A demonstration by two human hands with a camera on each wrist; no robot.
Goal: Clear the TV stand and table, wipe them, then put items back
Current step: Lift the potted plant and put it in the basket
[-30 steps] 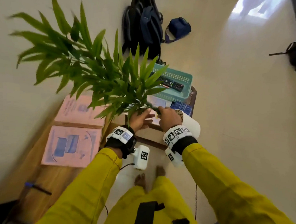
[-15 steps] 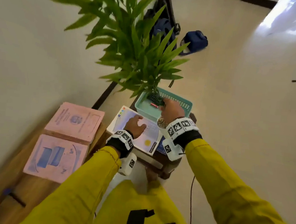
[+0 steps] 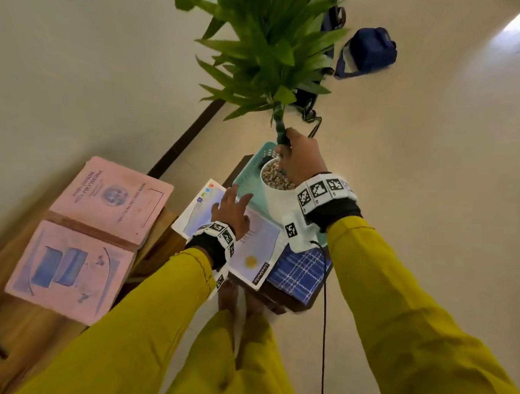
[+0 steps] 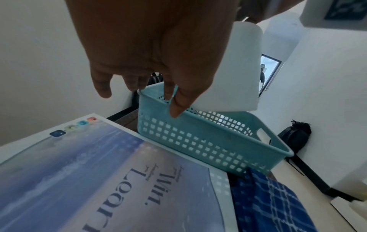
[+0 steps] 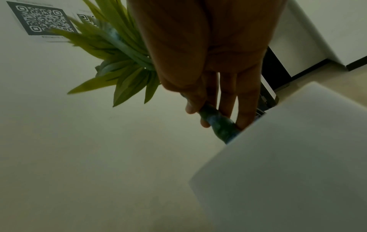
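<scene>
The small table (image 3: 291, 303) was crowded: a notebook (image 3: 258, 252), a teal basket (image 3: 248, 171) and a checked cloth (image 3: 299, 273) covered it. The white pot (image 3: 275, 198) hung over the basket, blocking its opening. Bare floor (image 3: 425, 147) lay open to the right.

A home living room, seen from above: a pale tiled floor (image 3: 408, 176) runs to a plain cream wall (image 3: 63, 44) edged with dark skirting (image 3: 185, 144). A small dark wooden table (image 3: 291, 303) carries a teal plastic basket (image 4: 198, 141), a printed notebook (image 3: 258, 252) and a blue checked cloth (image 3: 299, 273) at its near corner. Beside it, two pink record books (image 3: 111, 198) lie on a low wooden stand (image 3: 28, 328). A potted plant (image 3: 263, 49), a blue pouch (image 3: 369, 52) and dark bags (image 3: 333, 17) on the floor by the wall add to the domestic look.
</scene>
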